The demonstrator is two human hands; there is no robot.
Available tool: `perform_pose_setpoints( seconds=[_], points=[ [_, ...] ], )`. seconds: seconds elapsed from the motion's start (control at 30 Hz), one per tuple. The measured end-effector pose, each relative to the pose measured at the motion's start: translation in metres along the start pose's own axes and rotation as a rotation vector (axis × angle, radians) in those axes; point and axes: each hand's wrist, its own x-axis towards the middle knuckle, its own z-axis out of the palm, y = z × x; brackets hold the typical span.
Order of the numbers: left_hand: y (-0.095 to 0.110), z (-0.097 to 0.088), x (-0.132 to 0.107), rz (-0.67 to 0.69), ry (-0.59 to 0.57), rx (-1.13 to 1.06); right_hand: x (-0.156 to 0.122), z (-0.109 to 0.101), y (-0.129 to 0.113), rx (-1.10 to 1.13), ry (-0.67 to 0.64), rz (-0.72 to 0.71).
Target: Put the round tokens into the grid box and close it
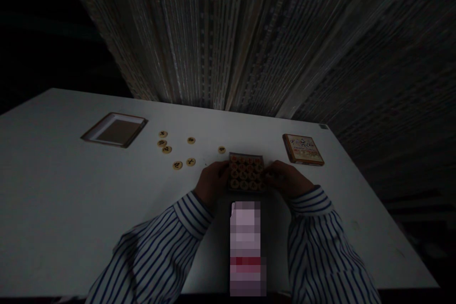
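Note:
A small square box (pixel 247 191) of round Chinese chess pieces (pixel 243 175) lies in front of me, its pieces set in neat rows with red and dark characters. My left hand (pixel 213 180) is closed on the box's left side, thumb at the edge. On the opposite side, the fingers of my right hand (pixel 288 178) are bent together against the right edge; the dim light hides their tips. Just beyond the box's upper left corner sits a loose chess piece (pixel 222 150).
Several more loose pieces (pixel 177 165) are scattered left of the box on the white table (pixel 107 190). An open box half (pixel 116 129) lies far left, a printed box lid (pixel 304 149) at the right. A lit phone (pixel 245 237), its screen blurred, is close to me. Curtains (pixel 199 33) hang behind.

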Motion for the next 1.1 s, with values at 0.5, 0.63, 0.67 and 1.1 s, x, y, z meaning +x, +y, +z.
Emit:
perform_pose_setpoints(
  seconds=[0.5, 0.63, 0.67, 1.1],
  points=[
    [-0.003, 0.002, 0.0, 0.022, 0.002, -0.02, -0.001, 0.001, 0.002, -0.007, 0.021, -0.014],
    [-0.003, 0.002, 0.001, 0.017, 0.003, -0.026, -0.002, 0.001, 0.004, 0.004, 0.037, -0.006],
    [-0.003, 0.002, 0.001, 0.019, 0.002, -0.026, -0.002, 0.001, 0.005, 0.006, 0.042, -0.007],
    [0.001, 0.001, 0.0, -0.001, -0.003, 0.001, 0.002, 0.007, 0.013, -0.044, 0.18, -0.016]
  ],
)
